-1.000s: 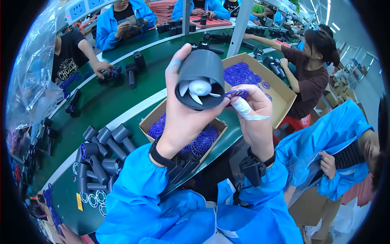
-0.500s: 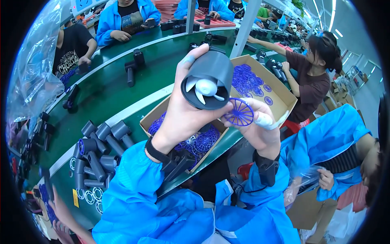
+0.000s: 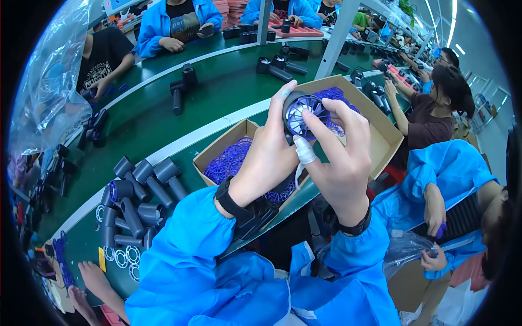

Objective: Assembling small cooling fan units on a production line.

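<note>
My left hand (image 3: pixel 265 152) grips a dark grey fan housing (image 3: pixel 289 102), its open mouth now turned up toward the right. Over that mouth lies a round purple spoked grille (image 3: pixel 318 111), with the white fan partly showing through the spokes. The fingers of my right hand (image 3: pixel 347 155) are on the grille: the index tip near its hub, the thumb with a whitish wrap at the lower edge. Whether the grille is fully seated cannot be made out. Just beneath my hands, purple grilles (image 3: pixel 229 158) are heaped in a cardboard box (image 3: pixel 242 129).
Another cardboard box (image 3: pixel 387 142) with purple grilles stands right of my hands. Several grey T-shaped housings (image 3: pixel 130 212) and white rings (image 3: pixel 132 255) lie at left on the green bench. A metal post (image 3: pixel 333 46) rises beyond. A co-worker's hand (image 3: pixel 93 276) is at lower left; others sit around.
The grille has gone from beside the housing onto its mouth, my right fingers now on it. The housing has tilted and moved slightly right and down. At lower left, a co-worker's arm has shifted.
</note>
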`<action>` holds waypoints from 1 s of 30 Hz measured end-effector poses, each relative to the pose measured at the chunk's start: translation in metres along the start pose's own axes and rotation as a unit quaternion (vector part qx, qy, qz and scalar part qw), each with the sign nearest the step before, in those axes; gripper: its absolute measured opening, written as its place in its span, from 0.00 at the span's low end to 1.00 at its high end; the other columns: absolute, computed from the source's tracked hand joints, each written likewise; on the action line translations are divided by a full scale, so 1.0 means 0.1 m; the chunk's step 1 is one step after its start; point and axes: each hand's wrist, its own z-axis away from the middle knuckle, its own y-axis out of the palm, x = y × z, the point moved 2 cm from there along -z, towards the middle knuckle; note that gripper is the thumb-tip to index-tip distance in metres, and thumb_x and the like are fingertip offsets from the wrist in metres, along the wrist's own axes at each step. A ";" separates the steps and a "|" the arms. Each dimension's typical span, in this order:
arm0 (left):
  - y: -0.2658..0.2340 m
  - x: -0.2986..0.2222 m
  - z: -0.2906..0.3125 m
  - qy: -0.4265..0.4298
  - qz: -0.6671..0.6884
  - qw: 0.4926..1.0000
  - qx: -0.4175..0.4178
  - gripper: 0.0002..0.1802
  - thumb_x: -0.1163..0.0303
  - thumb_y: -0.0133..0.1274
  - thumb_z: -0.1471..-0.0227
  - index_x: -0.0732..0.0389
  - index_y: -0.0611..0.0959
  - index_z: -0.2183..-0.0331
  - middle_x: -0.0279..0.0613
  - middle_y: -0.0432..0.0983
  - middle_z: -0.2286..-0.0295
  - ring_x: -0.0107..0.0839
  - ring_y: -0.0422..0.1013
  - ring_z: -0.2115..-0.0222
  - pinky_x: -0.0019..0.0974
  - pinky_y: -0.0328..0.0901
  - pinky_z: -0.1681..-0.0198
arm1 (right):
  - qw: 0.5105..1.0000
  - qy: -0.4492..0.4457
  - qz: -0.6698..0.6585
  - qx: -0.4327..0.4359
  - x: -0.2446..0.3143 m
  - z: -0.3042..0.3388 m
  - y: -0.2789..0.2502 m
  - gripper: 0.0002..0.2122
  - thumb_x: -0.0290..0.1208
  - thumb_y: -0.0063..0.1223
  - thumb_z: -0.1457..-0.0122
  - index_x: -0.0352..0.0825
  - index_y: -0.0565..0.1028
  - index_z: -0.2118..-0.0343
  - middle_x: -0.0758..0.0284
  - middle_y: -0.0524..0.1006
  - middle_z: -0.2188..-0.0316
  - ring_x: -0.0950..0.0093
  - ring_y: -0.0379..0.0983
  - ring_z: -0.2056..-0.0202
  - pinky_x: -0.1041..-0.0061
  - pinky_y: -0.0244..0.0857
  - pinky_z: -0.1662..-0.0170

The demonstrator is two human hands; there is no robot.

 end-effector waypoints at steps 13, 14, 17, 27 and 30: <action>0.03 -0.03 0.00 -0.030 -0.005 0.999 -0.010 0.43 0.79 0.53 0.53 0.54 0.49 0.40 0.59 0.74 0.62 0.55 0.74 0.64 0.46 0.70 0.64 | 1.000 -0.001 0.008 0.017 0.00 -0.03 -0.04 0.19 0.23 0.64 0.61 0.35 0.77 0.60 0.57 0.71 0.56 0.60 0.67 0.56 0.66 0.65 0.56; 0.04 -0.03 -0.01 -0.030 -0.005 0.999 -0.010 0.43 0.79 0.53 0.53 0.54 0.49 0.40 0.59 0.74 0.62 0.55 0.74 0.64 0.46 0.70 0.64 | 1.000 -0.004 0.008 0.014 0.00 -0.03 -0.03 0.19 0.23 0.63 0.61 0.35 0.77 0.60 0.56 0.70 0.56 0.59 0.67 0.56 0.65 0.65 0.56; 0.04 -0.04 -0.01 -0.045 -0.011 0.999 0.001 0.43 0.79 0.53 0.53 0.55 0.49 0.40 0.60 0.74 0.63 0.56 0.74 0.65 0.46 0.70 0.65 | 1.000 -0.001 0.008 0.021 -0.04 -0.03 -0.03 0.19 0.23 0.63 0.61 0.35 0.77 0.60 0.56 0.70 0.56 0.59 0.67 0.56 0.65 0.65 0.56; 0.06 -0.02 0.03 -0.064 0.050 0.997 -0.005 0.40 0.79 0.51 0.49 0.53 0.51 0.40 0.53 0.71 0.58 0.39 0.74 0.64 0.37 0.69 0.62 | 0.997 -0.063 0.050 -0.002 -0.19 -0.07 0.10 0.15 0.28 0.61 0.54 0.39 0.79 0.60 0.59 0.71 0.54 0.61 0.68 0.56 0.68 0.65 0.55; 0.12 0.01 0.00 -0.097 0.169 0.981 0.012 0.40 0.78 0.49 0.48 0.54 0.48 0.39 0.53 0.72 0.62 0.36 0.75 0.74 0.37 0.69 0.72 | 0.999 -0.045 -0.015 -0.002 -0.36 -0.06 0.20 0.15 0.28 0.57 0.48 0.38 0.76 0.56 0.61 0.71 0.55 0.67 0.68 0.58 0.75 0.65 0.60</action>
